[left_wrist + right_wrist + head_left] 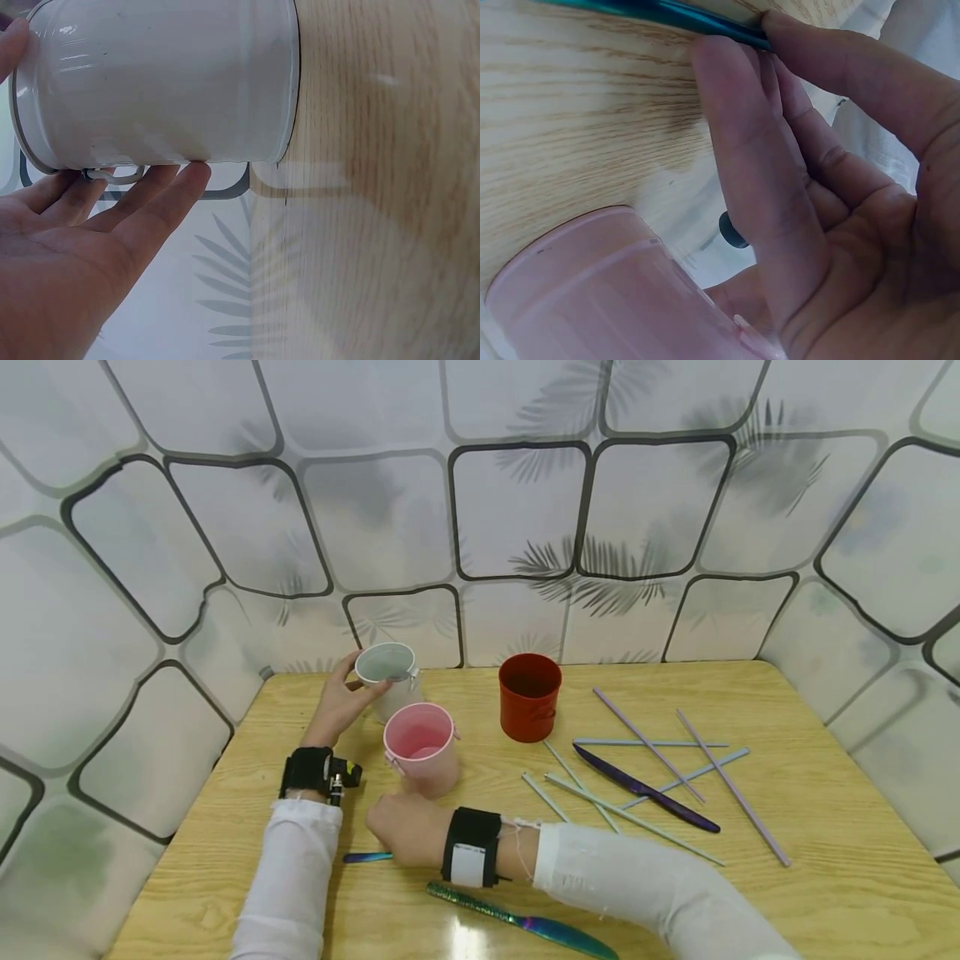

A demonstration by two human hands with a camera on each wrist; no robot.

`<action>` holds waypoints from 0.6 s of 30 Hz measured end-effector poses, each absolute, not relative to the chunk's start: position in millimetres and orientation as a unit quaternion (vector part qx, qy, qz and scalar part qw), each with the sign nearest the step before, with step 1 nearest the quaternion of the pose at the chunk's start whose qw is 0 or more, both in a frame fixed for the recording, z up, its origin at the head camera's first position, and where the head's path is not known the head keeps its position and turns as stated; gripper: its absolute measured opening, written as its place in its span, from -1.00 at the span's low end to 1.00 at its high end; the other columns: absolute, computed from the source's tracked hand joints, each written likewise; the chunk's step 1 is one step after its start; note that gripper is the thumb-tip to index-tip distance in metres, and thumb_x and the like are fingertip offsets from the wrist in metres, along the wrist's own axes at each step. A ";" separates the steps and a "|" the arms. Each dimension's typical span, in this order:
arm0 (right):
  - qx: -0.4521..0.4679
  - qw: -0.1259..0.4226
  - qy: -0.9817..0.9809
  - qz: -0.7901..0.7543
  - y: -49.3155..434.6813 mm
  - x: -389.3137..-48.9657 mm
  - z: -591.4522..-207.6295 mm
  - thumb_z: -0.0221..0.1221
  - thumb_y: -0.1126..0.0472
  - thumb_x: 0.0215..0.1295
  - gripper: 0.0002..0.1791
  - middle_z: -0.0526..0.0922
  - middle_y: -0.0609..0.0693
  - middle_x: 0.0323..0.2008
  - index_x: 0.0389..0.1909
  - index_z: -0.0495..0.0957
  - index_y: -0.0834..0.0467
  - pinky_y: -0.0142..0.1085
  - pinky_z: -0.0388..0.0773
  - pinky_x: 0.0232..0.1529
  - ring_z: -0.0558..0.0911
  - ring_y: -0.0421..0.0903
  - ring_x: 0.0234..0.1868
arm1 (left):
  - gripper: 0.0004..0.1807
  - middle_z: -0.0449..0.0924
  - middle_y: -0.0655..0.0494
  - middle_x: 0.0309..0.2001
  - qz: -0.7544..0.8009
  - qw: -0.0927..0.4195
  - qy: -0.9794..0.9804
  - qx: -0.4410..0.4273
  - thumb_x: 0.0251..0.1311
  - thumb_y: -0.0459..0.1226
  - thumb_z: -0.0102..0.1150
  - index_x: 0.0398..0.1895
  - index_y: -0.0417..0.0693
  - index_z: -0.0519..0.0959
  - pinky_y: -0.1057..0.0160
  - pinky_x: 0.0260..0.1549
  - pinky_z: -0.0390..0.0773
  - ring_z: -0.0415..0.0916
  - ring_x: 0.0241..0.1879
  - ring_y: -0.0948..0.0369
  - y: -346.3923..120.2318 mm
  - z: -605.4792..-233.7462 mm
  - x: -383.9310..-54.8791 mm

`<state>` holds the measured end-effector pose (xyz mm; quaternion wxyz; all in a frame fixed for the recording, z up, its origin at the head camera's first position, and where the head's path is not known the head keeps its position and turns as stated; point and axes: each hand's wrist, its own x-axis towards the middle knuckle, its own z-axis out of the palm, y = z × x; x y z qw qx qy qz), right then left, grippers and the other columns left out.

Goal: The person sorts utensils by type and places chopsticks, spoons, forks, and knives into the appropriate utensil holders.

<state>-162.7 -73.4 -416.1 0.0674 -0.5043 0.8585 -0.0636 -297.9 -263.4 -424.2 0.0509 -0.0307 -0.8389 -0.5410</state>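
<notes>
at the left, the left hand (341,702) holds the white bucket (165,82), thumb on one side, fingers on the other, its pale inside showing. the pink bucket (427,772) stands upright just in front and to the right, hiding some of the white one; its pink floor shows. farther right is the red bucket (527,717), too dark inside to tell its contents. nearer, the right hand (411,831) pinches a blue-green utensil (366,857) before the pink bucket, blocking much of it. next lies an iridescent knife (555,931); then a purple knife (678,809) among crossing straws (750,810), the right sleeve (600,864) covering one straw's end.
</notes>
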 end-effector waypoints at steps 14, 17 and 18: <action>-0.512 0.075 0.855 -0.040 -71.7 -161.3 -411.8 0.35 0.32 0.26 -0.86 0.56 -0.17 -0.46 -0.37 0.60 0.03 -0.52 0.42 -0.45 0.49 -0.30 -0.42 | -0.09 0.13 -0.20 0.55 -0.538 0.060 -0.840 -0.033 0.33 -0.17 0.38 0.63 -0.11 0.11 -0.19 0.27 0.46 0.27 0.40 -0.28 -262.3 -425.9 -298.3; -0.513 0.074 0.854 -0.041 -70.6 -161.0 -411.9 0.36 0.33 0.24 -0.85 0.56 -0.18 -0.46 -0.38 0.60 0.03 -0.51 0.41 -0.46 0.50 -0.30 -0.42 | -0.09 0.12 -0.21 0.55 -0.538 0.059 -0.840 -0.034 0.33 -0.18 0.37 0.63 -0.12 0.10 -0.20 0.28 0.46 0.26 0.41 -0.29 -262.2 -425.2 -297.6; -0.514 0.070 0.854 -0.039 -70.4 -161.0 -412.1 0.36 0.33 0.23 -0.85 0.57 -0.18 -0.46 -0.39 0.60 0.03 -0.51 0.42 -0.46 0.50 -0.31 -0.42 | -0.09 0.11 -0.22 0.55 -0.538 0.060 -0.840 -0.034 0.33 -0.18 0.37 0.63 -0.12 0.09 -0.20 0.28 0.45 0.26 0.41 -0.29 -262.1 -424.9 -297.3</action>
